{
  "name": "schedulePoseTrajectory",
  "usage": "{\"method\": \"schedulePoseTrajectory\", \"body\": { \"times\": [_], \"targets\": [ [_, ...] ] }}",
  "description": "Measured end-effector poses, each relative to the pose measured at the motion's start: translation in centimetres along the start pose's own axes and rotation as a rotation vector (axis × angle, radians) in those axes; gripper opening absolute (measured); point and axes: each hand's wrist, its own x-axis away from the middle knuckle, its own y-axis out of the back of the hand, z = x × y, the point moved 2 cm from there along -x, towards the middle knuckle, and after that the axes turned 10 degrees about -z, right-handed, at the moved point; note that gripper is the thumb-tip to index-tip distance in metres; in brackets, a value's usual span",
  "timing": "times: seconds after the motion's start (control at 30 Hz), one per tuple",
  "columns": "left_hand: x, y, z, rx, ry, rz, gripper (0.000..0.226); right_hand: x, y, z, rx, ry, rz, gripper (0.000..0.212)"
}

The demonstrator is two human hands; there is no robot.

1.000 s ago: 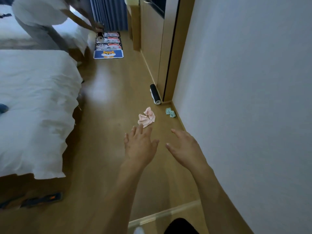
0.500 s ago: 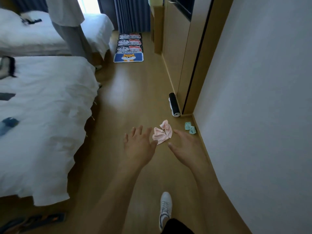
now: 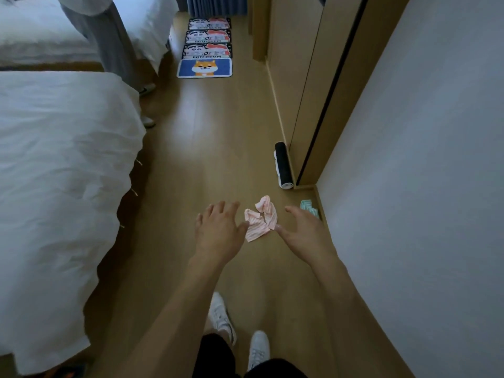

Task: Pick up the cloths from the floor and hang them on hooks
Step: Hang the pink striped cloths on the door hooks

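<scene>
A crumpled pink striped cloth [image 3: 260, 219] lies on the wooden floor [image 3: 207, 148]. My left hand [image 3: 218, 233] is stretched out just left of it, fingers spread and holding nothing. My right hand [image 3: 302, 233] reaches out just right of it, also spread and empty. A small pale green cloth [image 3: 308, 207] lies by the baseboard, partly hidden behind my right hand. No hooks are in view.
A white bed [image 3: 60, 186] fills the left side and a white wall [image 3: 425, 186] the right. A black roll [image 3: 283, 165] lies by the wooden door frame [image 3: 313, 105]. Floor mats [image 3: 206, 50] lie ahead. Another person [image 3: 109, 42] stands by the far bed.
I have walked closer to the pink cloth. It now lies between my two outstretched hands. The other person has straightened up beside the far bed.
</scene>
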Motion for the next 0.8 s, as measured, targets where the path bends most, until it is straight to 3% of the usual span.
{"method": "schedulePoseTrajectory", "body": {
  "times": [0.37,0.6,0.8],
  "targets": [
    [-18.1,-5.6,1.5,0.046,-0.037,0.094,0.054,-15.6,-5.1,0.1,0.044,-0.084,-0.006,0.042],
    [-30.1,-12.2,4.1,0.018,-0.065,0.221,0.054,-26.7,-11.8,0.0,0.093,-0.178,0.123,0.043],
    [-36.1,-22.1,7.8,-0.002,-0.008,0.377,0.052,-34.0,-20.7,-4.8,0.091,-0.273,0.272,0.045]
  ]
}}
